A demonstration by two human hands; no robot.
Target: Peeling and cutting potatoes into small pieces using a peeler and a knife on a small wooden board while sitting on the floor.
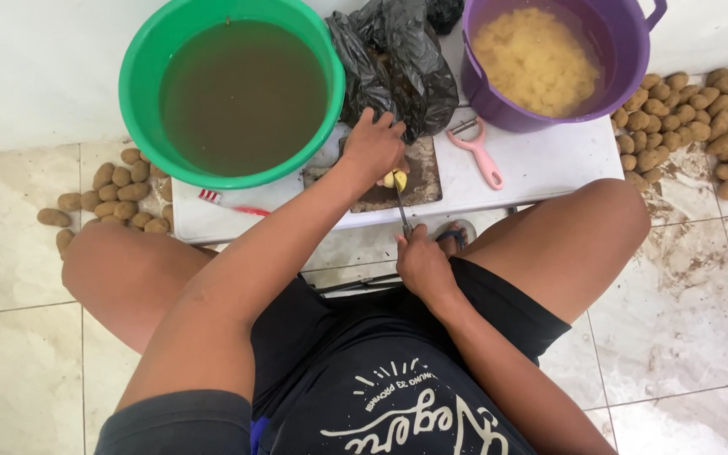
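On the cutting board (425,173), left hand (372,145) grips peeled potato (394,179), right hand (421,263) grips knife (403,205), mid-cut; next needs steady downward pressure.

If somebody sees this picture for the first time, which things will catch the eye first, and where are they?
First, the two bright tubs at the top of the white table: a green tub of murky water on the left and a purple tub of peeled yellow potatoes on the right. Between them, the left hand holds a peeled potato on a dark board, while the right hand works a knife. Brown potatoes lie heaped on the floor.
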